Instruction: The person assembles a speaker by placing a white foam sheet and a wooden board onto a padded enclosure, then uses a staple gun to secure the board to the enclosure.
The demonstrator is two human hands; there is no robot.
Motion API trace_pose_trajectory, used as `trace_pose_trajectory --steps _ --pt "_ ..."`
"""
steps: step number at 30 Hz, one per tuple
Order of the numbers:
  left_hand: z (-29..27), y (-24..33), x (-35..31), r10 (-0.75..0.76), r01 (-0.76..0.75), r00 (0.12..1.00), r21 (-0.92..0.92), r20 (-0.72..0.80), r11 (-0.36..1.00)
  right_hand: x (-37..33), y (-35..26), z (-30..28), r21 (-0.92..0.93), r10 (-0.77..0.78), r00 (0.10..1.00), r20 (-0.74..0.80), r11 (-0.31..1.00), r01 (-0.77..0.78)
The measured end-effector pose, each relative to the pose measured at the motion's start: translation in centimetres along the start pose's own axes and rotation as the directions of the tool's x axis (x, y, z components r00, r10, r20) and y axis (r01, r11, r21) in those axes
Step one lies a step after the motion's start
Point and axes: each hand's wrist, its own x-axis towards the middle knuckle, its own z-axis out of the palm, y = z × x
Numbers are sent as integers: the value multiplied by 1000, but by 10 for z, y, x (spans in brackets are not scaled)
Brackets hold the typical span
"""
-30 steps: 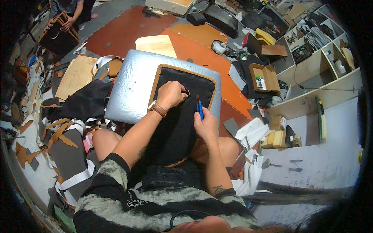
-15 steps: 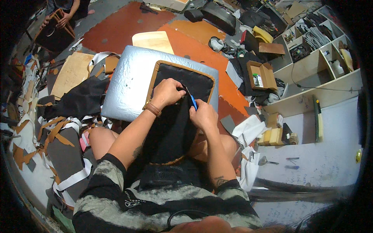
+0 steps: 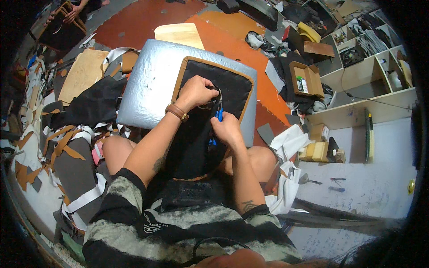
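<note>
A long padded panel (image 3: 223,73), black in the middle with a tan border, lies across my lap and over a silver-wrapped block (image 3: 147,89). My left hand (image 3: 195,92) is closed, pinching what looks like a bit of the black fabric; its fingertips partly hide it. Just to its right, my right hand (image 3: 229,128) grips blue-handled pliers (image 3: 219,114). Their metal jaws point away from me, close to my left fingertips. One blue handle end shows below the right hand, against the black cloth.
Behind the block lies a pale wooden board (image 3: 179,35). Leather and fabric scraps (image 3: 67,147) heap up at left. At right stand an open cardboard box (image 3: 308,80), yellow foam blocks (image 3: 316,151) and a white shelf unit (image 3: 371,96). A co-worker's hand (image 3: 71,14) holds a frame at far left.
The pliers now show more fully, with both blue handles apart and the jaws nearer my left fingertips. My right hand has turned slightly. The whole view has shifted a little.
</note>
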Motion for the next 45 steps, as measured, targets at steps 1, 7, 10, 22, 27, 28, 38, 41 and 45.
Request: trace_pose_trajectory --steps 1,7,10,22,27,28,38,41,45 --pt "-2 4 -1 -17 17 1000 -30 23 999 4 7 9 92 22 1000 9 995 -23" --pt "-4 5 -2 -43 52 998 -174 54 983 3 6 33 369 129 990 56 919 -140" --pt "-4 7 -3 -35 42 998 -175 43 984 8 18 47 423 105 994 37 900 -110" --pt "-149 -54 -55 -114 -337 804 -606 -583 721 -48 73 -72 859 30 980 -196 486 157" --pt "-247 -155 -192 -452 -417 317 -551 -834 723 -89 207 -149 907 588 749 -306 420 40" --pt "-244 -174 -210 -492 -399 309 -581 -814 710 -96 276 -144 922 521 821 -234 386 19" --pt "18 -169 -223 -332 303 940 -624 73 720 -139 373 82 904 478 768 427 -206 -374" --pt "33 -178 -204 -378 379 918 -547 121 746 -141 342 83 912 426 807 409 -161 -377" --pt "31 -159 -194 -325 389 921 -476 213 789 -145 336 70 953 438 848 297 -89 -288"
